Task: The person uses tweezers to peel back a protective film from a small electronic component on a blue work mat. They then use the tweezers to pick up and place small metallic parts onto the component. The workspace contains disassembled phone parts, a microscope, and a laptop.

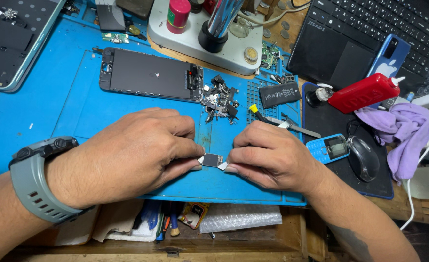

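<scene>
My left hand (132, 153) and my right hand (268, 155) meet over the blue work mat (69, 102), both pinching a small dark flat part with silvery ends (211, 160) between fingertips. A grey watch sits on my left wrist. Beyond my hands lies an opened phone frame (149, 75), face up, with a heap of small dark loose parts (220, 101) beside it. A black phone battery (279, 94) and a pair of tweezers (292, 125) rest just past my right hand.
A microscope base (205, 36) stands at the back, a laptop (365, 34) at back right. A red squeeze bottle (365, 92), blue phone (390, 57), small blue keypad phone (328, 148), mouse (363, 157) and purple cloth (403, 128) crowd the right. Another opened device (15, 39) lies far left.
</scene>
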